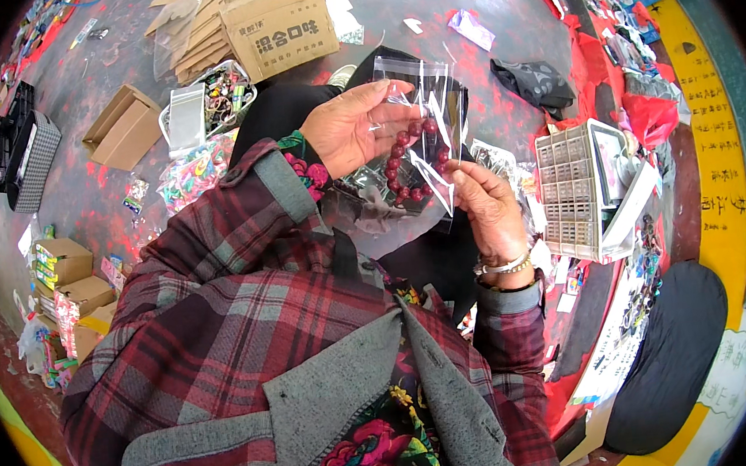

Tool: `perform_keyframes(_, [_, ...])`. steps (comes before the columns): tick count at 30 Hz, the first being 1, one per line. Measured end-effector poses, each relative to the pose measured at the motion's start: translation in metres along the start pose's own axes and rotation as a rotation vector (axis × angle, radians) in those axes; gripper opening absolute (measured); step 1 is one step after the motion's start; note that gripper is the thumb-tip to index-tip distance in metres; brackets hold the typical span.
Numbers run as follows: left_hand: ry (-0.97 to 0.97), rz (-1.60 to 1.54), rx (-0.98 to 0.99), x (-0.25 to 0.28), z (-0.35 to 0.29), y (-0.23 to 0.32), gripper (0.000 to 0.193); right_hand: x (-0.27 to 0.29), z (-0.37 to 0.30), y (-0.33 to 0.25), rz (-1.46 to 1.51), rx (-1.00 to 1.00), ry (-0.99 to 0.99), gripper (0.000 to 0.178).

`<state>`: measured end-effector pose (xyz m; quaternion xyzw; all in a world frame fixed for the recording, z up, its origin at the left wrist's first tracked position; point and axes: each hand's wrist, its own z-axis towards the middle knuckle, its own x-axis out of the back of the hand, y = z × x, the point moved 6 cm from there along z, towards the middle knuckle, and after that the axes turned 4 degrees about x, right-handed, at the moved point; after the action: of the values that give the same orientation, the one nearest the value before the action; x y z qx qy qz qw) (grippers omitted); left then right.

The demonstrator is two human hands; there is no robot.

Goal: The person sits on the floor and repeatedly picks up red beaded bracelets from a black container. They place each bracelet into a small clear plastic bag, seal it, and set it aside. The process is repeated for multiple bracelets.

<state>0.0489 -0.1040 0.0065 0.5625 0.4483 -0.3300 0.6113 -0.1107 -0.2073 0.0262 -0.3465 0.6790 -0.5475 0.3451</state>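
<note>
A bracelet of round dark red beads (pixel 394 175) hangs in front of me, with a clear plastic bag (pixel 417 71) around or against it; glare hides whether it lies fully inside. My left hand (pixel 351 130) holds the bag's upper left side, thumb on top and fingers partly behind the film. At the lower right, my right hand (pixel 491 209) pinches the bag's edge beside the beads, thumb and forefinger together. Bangles (pixel 509 265) circle my right wrist. Below the bracelet, more clear bags (pixel 371 206) rest across my lap.
To the right stands a pale plastic basket (pixel 569 194). A white basket of small goods (pixel 228 95), an open cardboard box (pixel 122 128) and a large carton (pixel 280 30) stand ahead and left. A dark bag (pixel 533 83) lies on the floor; a black stool seat (pixel 668 358) is at lower right.
</note>
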Motion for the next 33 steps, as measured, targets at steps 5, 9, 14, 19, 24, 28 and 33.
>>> perform_keyframes(5, [0.050,0.023,-0.045,0.003,0.002,-0.004,0.038,-0.005,0.005,-0.004,-0.096,0.103,0.059,0.018])
perform_keyframes(9, [-0.033,0.088,-0.004,-0.006,0.004,-0.013,0.043,0.000,0.007,-0.008,-0.187,0.167,0.131,0.016])
perform_keyframes(14, [0.018,0.154,0.018,-0.006,-0.001,-0.019,0.032,-0.003,0.010,-0.011,-0.134,0.206,0.086,0.016])
perform_keyframes(19, [0.035,0.065,0.036,-0.005,0.001,-0.022,0.026,-0.004,0.009,-0.011,-0.122,0.227,0.079,0.017])
perform_keyframes(24, [0.046,0.085,0.020,0.000,0.003,-0.024,0.025,-0.002,0.010,0.001,0.068,0.147,0.101,0.019])
perform_keyframes(28, [0.103,0.190,0.044,0.002,0.001,-0.023,0.025,-0.002,0.008,0.000,0.007,0.081,0.042,0.028])
perform_keyframes(33, [0.035,0.324,0.102,-0.007,-0.004,-0.031,0.029,-0.006,0.009,-0.008,0.132,0.123,-0.012,0.043])
